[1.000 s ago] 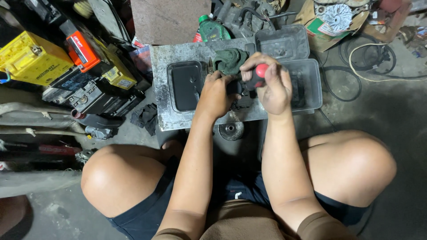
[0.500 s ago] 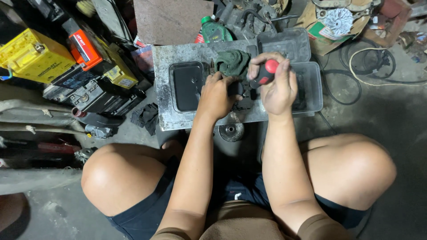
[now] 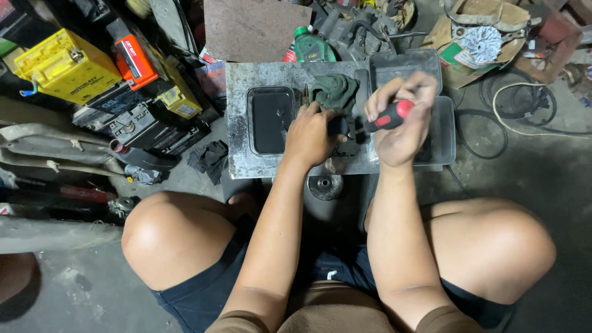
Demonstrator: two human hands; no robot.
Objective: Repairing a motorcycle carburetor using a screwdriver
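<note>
Head view: red-handled screwdriver (image 3: 387, 117), gripped in right hand (image 3: 401, 126), has been tilted lower toward the dark part (image 3: 338, 127) clamped by left hand (image 3: 311, 132) on the bench (image 3: 237, 123), suggesting the work continues.

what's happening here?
A person squats on a workshop floor over a metal plate. The right hand grips a red-and-black screwdriver, its tip angled toward a small dark part that the left hand steadies on the plate. A green rag lies just behind the part, a black tray to the left, and batteries are stacked at the far left.
</note>
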